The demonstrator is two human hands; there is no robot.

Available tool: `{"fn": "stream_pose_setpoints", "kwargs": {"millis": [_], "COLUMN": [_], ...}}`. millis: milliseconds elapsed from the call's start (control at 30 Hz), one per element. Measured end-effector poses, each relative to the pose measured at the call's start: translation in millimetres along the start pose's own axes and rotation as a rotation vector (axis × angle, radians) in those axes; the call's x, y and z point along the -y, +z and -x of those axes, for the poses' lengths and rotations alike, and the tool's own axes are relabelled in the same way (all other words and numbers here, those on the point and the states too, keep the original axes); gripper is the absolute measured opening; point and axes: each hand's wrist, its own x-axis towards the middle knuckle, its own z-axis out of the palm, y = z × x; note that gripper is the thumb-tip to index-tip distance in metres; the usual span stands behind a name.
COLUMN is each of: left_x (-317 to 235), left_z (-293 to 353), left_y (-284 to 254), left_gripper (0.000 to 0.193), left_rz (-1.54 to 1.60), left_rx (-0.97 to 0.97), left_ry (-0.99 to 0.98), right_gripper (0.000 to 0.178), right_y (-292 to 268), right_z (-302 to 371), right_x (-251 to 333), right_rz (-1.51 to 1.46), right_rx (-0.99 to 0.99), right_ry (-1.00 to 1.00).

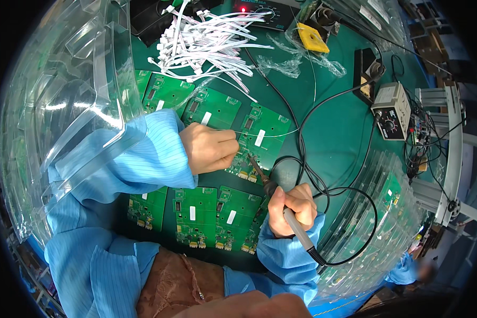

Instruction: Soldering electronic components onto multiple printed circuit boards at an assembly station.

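Note:
In my right hand (290,208) is a soldering iron (300,231) with a grey handle, its fingers closed round it. The iron's tip points up and left, over a green circuit board (273,124) with a white label. I cannot tell whether the tip touches it. My left hand (211,148) is closed in a pinch at that board's left edge, on a thin solder wire (273,135) that trails off to the right. The left fingertips are partly hidden. More circuit boards (217,106) lie beside it, and another row of boards (194,214) is nearer my body.
White cables (206,45) are heaped at the back. A yellow sponge (312,38) lies right of them. An iron stand (367,74) and a soldering station (391,114) stand at the right. Black cords (302,143) loop across the green mat. Clear plastic trays (85,69) are stacked left, others (371,228) right.

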Motion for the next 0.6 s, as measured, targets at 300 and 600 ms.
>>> {"fn": "stream_pose_setpoints", "kwargs": {"millis": [300, 600], "left_x": [-5.5, -6.9], "left_z": [1.2, -0.4], "left_y": [-0.4, -0.3], "left_gripper": [0.010, 0.010], "left_rz": [-0.017, -0.006], "left_rx": [-0.011, -0.004], "left_ry": [-0.003, -0.004], "right_gripper": [0.025, 0.026], "right_y": [-4.5, -5.2], "right_z": [-1.3, -2.0], "right_x": [2.2, 3.4], "right_rz": [0.002, -0.003], "right_rx": [-0.015, 0.001], "right_ry": [0.007, -0.002]}}
